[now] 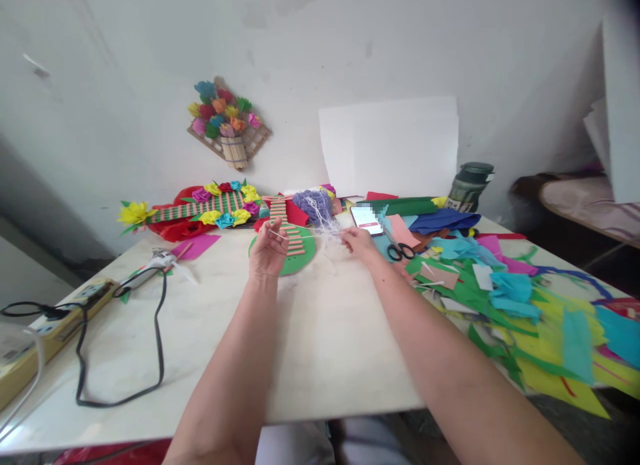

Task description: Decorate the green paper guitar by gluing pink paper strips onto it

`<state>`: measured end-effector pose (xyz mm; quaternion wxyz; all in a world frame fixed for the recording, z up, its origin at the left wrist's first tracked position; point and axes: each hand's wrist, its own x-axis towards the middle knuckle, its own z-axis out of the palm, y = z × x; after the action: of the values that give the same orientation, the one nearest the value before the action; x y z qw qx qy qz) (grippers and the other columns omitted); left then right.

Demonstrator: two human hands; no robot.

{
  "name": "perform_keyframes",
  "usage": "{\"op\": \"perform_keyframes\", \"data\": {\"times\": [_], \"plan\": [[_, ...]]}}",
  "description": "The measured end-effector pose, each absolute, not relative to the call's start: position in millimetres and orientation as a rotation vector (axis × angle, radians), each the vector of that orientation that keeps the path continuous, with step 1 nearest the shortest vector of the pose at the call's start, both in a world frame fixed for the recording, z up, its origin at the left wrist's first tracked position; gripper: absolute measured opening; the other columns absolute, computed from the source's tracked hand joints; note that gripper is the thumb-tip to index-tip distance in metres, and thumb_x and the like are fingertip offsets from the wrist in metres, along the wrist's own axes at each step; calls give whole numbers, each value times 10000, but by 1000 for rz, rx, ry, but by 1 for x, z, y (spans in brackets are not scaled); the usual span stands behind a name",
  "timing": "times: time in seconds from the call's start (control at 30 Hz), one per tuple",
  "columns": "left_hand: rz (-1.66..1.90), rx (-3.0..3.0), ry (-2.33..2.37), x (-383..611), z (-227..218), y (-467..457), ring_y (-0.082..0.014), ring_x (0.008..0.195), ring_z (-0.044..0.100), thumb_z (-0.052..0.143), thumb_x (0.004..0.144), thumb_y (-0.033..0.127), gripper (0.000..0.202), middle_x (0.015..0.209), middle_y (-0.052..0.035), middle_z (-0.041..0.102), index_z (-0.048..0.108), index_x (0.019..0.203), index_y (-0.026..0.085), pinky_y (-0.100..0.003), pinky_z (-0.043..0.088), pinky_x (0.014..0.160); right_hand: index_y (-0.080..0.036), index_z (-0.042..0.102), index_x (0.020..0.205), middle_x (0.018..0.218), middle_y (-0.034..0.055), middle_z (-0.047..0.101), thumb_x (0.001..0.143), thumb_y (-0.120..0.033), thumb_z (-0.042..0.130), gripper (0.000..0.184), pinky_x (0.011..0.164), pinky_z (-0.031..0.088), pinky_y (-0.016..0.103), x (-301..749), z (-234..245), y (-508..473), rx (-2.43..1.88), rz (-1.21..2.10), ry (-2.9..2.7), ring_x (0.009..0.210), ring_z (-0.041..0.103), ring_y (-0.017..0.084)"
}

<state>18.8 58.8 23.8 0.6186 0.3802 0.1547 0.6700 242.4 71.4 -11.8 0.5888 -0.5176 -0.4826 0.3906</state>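
My left hand is raised over the white table, fingers pinched on a thin white thread. The thread runs across to my right hand, which also pinches it. Both hands hover over a green paper disc with a ladder of pink strips glued along it, shaped like a small guitar. Just behind lies a tangle of purple and white yarn.
A glue gun with a black cord lies left, near a power strip. Black scissors, a phone and heaps of coloured paper scraps fill the right. A flower-decorated paper guitar and a dark bottle stand at the back.
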Motion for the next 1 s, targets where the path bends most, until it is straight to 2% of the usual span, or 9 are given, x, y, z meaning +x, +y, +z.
{"op": "perform_keyframes", "data": {"times": [0.17, 0.37, 0.47, 0.6, 0.67, 0.77, 0.83, 0.9, 1.0], "plan": [[1463, 855, 271, 12, 24, 57, -7, 412, 342, 516, 799, 266, 122, 1013, -10, 648, 597, 732, 205, -118, 321, 337, -155, 574, 810, 685, 48, 605, 780, -587, 403, 465, 427, 465, 223, 249, -10, 81, -1074, 748, -801, 505, 557, 105], [1373, 866, 338, 9, 22, 58, -11, 354, 197, 498, 805, 251, 129, 870, -8, 655, 587, 730, 196, -129, 186, 258, -155, 551, 979, 1026, 117, 574, 836, -567, 221, 547, 644, 501, 264, 259, 5, 81, -1066, 355, -793, 821, 610, 151], [1304, 890, 332, 13, 20, 60, 4, 327, 158, 536, 769, 237, 78, 747, 7, 633, 589, 748, 183, -122, 146, 251, -166, 593, 923, 922, 97, 589, 836, -556, 241, 533, 669, 478, 278, 260, 18, 74, -1156, 141, -819, 818, 588, 164], [1178, 1013, 396, 21, 16, 61, 17, 310, 171, 606, 697, 258, 112, 671, -1, 612, 595, 732, 152, -129, 126, 257, -156, 596, 985, 653, 55, 557, 840, -597, 158, 638, 530, 441, 280, 256, 36, 67, -1135, 318, -840, 568, 555, 151], [1076, 1097, 425, 23, 14, 59, 19, 312, 188, 627, 676, 293, 162, 671, -21, 618, 605, 726, 140, -137, 136, 267, -144, 558, 1078, 728, 80, 592, 838, -609, 141, 669, 530, 446, 295, 253, 42, 68, -1055, 407, -853, 591, 574, 162], [944, 1220, 418, 23, 13, 54, 6, 319, 239, 647, 654, 365, 235, 679, -64, 635, 613, 691, 135, -158, 181, 290, -140, 524, 1146, 996, 127, 599, 870, -546, 141, 623, 725, 468, 345, 252, 46, 71, -986, 295, -910, 893, 592, 200], [935, 1263, 382, 23, 15, 50, -47, 378, 399, 675, 616, 398, 265, 697, -92, 645, 607, 646, 144, -182, 280, 333, -156, 561, 1115, 1137, 120, 556, 893, -480, 167, 556, 898, 391, 384, 252, 44, 70, -1034, 77, -997, 1111, 486, 209], [1016, 1274, 329, 23, 20, 47, -166, 628, 590, 705, 574, 416, 281, 785, -111, 658, 590, 587, 160, -251, 433, 472, -187, 618, 1045, 1212, 94, 525, 905, -426, 209, 494, 996, 272, 432, 254, 40, 67, -1151, -124, -1111, 1226, 365, 220], [1266, 1244, 231, 20, 29, 44, -282, 1052, 536, 690, 580, 469, 319, 1012, -71, 640, 560, 508, 187, -413, 472, 779, -239, 664, 961, 1243, 52, 519, 905, -373, 272, 418, 1022, 136, 518, 256, 29, 61, -1345, -284, -1264, 1268, 290, 244]]}}
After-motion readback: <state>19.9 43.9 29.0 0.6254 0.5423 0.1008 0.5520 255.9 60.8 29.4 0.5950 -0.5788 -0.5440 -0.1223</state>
